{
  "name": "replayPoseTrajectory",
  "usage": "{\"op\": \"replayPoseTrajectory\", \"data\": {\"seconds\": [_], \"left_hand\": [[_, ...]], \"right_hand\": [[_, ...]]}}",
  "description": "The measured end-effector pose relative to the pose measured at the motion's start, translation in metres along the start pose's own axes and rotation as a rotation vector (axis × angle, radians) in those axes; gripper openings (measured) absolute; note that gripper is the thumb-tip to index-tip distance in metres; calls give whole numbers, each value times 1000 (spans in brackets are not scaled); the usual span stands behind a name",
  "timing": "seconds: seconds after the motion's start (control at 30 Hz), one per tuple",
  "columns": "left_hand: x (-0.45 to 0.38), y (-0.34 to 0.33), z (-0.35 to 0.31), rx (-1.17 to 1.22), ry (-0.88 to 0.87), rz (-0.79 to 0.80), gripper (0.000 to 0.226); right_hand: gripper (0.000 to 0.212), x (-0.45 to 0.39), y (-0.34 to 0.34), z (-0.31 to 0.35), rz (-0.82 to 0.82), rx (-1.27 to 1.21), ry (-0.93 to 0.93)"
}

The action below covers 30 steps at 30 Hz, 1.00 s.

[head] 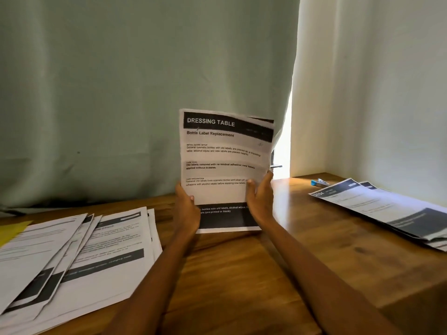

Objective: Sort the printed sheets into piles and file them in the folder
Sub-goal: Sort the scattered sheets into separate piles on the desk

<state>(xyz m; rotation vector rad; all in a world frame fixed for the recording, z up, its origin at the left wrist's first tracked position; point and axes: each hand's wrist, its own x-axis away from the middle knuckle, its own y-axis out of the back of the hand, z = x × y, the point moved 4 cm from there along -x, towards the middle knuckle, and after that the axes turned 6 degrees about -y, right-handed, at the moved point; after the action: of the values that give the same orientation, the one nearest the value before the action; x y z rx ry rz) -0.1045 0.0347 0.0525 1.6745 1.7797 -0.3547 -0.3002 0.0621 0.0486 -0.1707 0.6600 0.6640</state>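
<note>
a: what could go wrong here, starting with the biggest thing?

b: the table (242, 262) carries two loose heaps. the left pile (79, 250) is fanned and crooked and reaches the near edge, so a brushing forearm may, i judge, push sheets off. the right pile (387, 209) is also splayed, near the wall.

a: and the papers in the hands?

b: the held stack (225, 165) stands upright on its bottom edge on the table, between the two piles, headed "dressing table". the left hand (186, 209) grips its left edge, thumb in front. the right hand (258, 199) clasps the right edge, thumb on the front and fingers behind. a back sheet peeks out at the top right corner, so the stack is not square; if either grip loosens, it may flop or slide apart.

a: counts?

b: one table, two piles lying flat, one held stack, two hands. the left pile shows at least five sheets, the right at least two; exact totals i cannot tell. one yellow item (12, 230) shows at the far left, perhaps the folder. one small blue object (319, 182) lies behind the right pile; what it is, i cannot tell.
</note>
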Motion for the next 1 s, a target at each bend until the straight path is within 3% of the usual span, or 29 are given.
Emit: {"op": "replayPoseTrajectory", "data": {"seconds": [0.13, 0.23, 0.33, 0.37, 0.47, 0.57, 0.67, 0.73, 0.8, 0.9, 1.0], "left_hand": [[-4, -1, -7, 53, -26, 90, 54], [-7, -7, -11, -71, 20, 141, 45], [9, -21, 1, -419, 167, 377, 10], [16, -26, 6, -553, 177, 490, 7], [28, -33, 16, -828, 86, 651, 15], [26, -25, 16, -836, 30, 664, 25], [17, 2, 14, -609, 138, 629, 27], [8, 36, 21, -667, 182, 528, 28], [-3, 75, 38, -764, 219, 431, 34], [-8, 132, 67, -872, 292, 405, 43], [-4, 170, 87, -890, 328, 401, 44]], "right_hand": [[48, -13, 12, 1, -61, -20, -81], [50, -18, 18, 7, -58, 60, -43], [42, -15, 16, -13, 91, 358, -97], [43, -11, 14, -24, 170, 502, -121], [45, 4, 10, -46, 368, 1010, -158], [52, 10, 7, -41, 399, 1204, -131], [59, 14, -4, -23, 348, 1041, -119], [54, 27, -22, -2, 380, 785, -149], [43, 45, -46, 23, 475, 456, -279], [29, 78, -83, 56, 680, 47, -599], [36, 104, -120, 77, 851, 35, -755]]}}
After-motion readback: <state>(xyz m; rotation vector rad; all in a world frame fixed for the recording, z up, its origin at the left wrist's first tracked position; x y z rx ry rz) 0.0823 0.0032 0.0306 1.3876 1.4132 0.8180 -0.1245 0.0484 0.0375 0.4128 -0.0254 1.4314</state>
